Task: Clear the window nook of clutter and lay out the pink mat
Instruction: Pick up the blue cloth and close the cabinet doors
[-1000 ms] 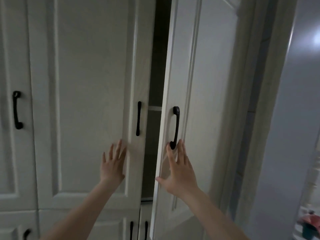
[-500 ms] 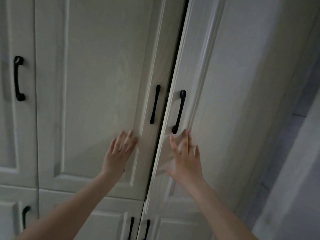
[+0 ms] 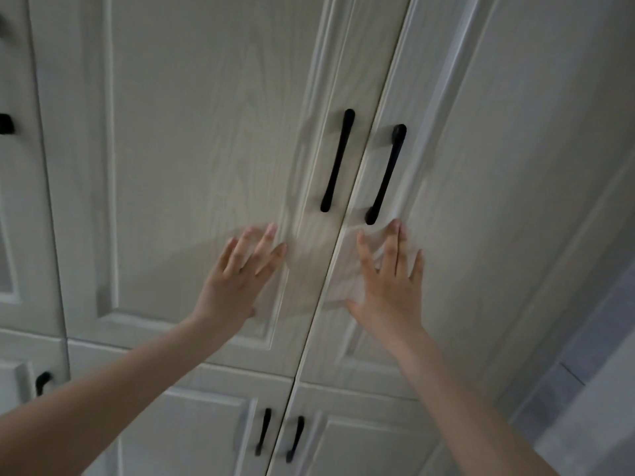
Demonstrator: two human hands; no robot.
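Observation:
Two tall white wardrobe doors fill the head view, both shut with only a thin seam between them. My left hand [image 3: 240, 269] lies flat, fingers spread, on the left door [image 3: 192, 149], below its black handle [image 3: 337, 160]. My right hand [image 3: 390, 276] is flat on the right door [image 3: 498, 201], just under that door's black handle [image 3: 385, 174]. Neither hand holds anything. The pink mat and the window nook are not in view.
Smaller lower doors with short black handles [image 3: 263, 431] [image 3: 295, 438] sit under the tall ones. Another door with black handles [image 3: 6, 124] is at the far left. A grey wall [image 3: 591, 389] runs down the right side.
The right door swung from ajar to shut under my right hand. The dark gap between the doors has gone. The view turned left and closer to the doors.

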